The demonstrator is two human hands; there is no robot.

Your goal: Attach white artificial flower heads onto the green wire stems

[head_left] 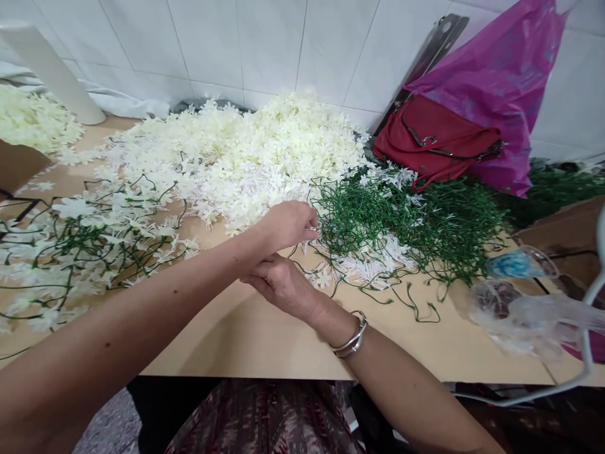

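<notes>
My left hand (292, 224) reaches across over my right wrist side, its fingers curled at the left edge of a heap of green plastic stems (354, 211). What its fingertips hold, if anything, is too small to make out. Below it, my right hand (283, 285), with a silver bangle on the wrist, is closed; its fingertips are partly hidden by my left forearm, and so is whatever they grip. Behind both hands rises a large pile of cream-white artificial flower heads (283, 139). To the left lie white flowers joined to green stems (94, 239).
A red handbag (435, 135) and a purple plastic bag (501, 82) lean at the tiled wall. On the right are a blue-patterned cup (520, 263), a clear plastic bag (534, 315) and a grey metal rod (586, 353). A white cylinder (51, 72) stands back left.
</notes>
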